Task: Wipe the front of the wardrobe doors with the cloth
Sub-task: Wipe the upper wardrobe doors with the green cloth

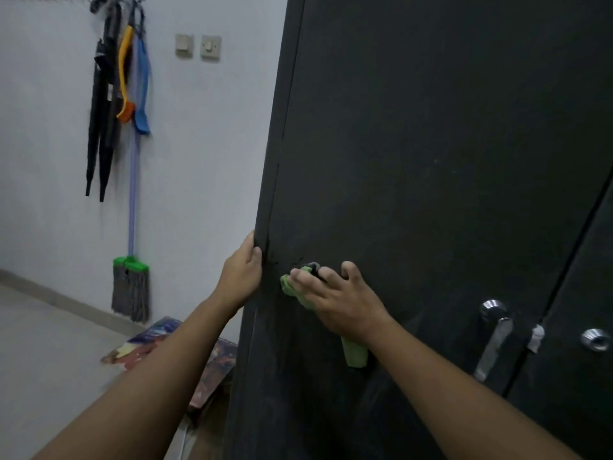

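- This is a room in a home, used for storage.
- A tall dark wardrobe [431, 161] with metal handles [494, 343] fills the right side.
- On the pale wall [205, 161] hang a mop [131, 283], folded black umbrellas [99, 127], an orange brush [125, 94] and a blue brush [143, 94].
- Two wall switches [198, 46] sit nearby.
- The floor [39, 343] is pale, with a skirting strip along the wall.

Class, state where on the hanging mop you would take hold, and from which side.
Grip the bare purple shaft of the mop, below the blue brush and above the green head. Come from the front: it hangs flat against the wall.
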Demonstrator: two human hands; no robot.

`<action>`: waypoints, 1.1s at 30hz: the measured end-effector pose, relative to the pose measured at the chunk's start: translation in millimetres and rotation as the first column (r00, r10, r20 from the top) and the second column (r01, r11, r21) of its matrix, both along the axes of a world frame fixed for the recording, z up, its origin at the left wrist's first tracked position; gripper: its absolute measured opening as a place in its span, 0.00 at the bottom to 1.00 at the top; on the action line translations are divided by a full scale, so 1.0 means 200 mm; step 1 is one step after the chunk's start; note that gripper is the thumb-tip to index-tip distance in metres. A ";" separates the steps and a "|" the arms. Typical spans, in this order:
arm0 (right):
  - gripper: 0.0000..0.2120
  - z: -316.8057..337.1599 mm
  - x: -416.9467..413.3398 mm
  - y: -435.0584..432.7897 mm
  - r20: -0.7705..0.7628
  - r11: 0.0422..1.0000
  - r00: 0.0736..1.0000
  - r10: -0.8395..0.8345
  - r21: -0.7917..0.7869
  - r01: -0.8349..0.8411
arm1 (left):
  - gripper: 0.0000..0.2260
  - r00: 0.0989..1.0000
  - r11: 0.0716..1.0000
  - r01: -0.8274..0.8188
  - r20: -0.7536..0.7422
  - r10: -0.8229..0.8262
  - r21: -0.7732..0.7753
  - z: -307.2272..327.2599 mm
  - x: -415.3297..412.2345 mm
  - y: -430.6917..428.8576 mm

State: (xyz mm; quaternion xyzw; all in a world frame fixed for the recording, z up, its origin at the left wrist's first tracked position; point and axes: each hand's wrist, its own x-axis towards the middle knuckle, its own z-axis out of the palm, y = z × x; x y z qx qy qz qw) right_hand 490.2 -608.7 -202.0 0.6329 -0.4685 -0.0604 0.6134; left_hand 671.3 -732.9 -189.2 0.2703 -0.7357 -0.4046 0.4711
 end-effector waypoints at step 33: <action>0.28 0.03 0.07 -0.02 0.186 0.984 0.981 -0.052 -0.160 0.082 | 0.24 0.970 0.960 -0.241 0.079 0.232 0.144 -0.31 0.05 0.14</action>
